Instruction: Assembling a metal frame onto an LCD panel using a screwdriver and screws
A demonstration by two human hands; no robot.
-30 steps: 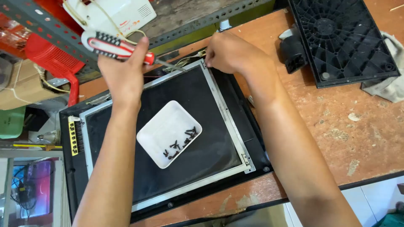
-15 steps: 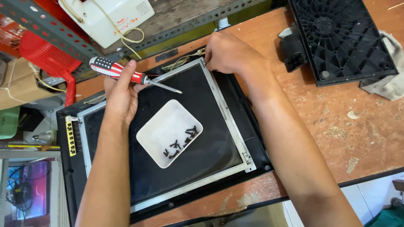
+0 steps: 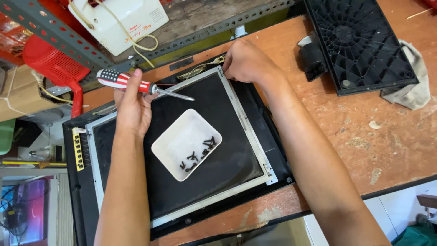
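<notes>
Left hand [image 3: 132, 109], now drawn back from the shelf at upper left, grips a striped screwdriver [image 3: 136, 85] over the monitor panel [image 3: 182, 150] at frame centre; right hand [image 3: 246, 61] pinches the panel's top corner, so work returns to the frame.

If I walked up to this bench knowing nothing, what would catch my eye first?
Probably the striped screwdriver in the left hand, over the far left edge of a flat dark panel. A small white tray of dark screws sits on the panel's middle, and the right hand grips its far corner.
</notes>
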